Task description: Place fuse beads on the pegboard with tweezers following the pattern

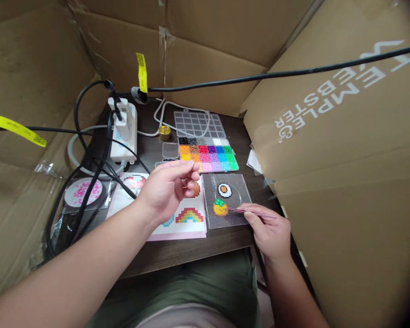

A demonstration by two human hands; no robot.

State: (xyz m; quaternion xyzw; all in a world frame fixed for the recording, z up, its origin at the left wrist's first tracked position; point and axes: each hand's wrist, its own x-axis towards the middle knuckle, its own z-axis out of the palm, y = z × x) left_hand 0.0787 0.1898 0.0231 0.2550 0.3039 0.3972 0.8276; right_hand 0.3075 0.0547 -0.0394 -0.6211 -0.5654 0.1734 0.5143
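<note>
Right hand point(271, 233) is gripping a pink tool point(237, 210) at the orange bead figure point(220, 210); half-curled left hand point(166, 189) is hovering, hiding some of the pattern sheet point(191, 229); whether it's holding anything, I can't tell

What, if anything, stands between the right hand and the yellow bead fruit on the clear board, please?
Nothing visible blocks the way: the right hand holds a thin pink tool whose tip is at the right side of the yellow bead fruit on the clear board. The bead egg lies beyond, off that line.
</note>
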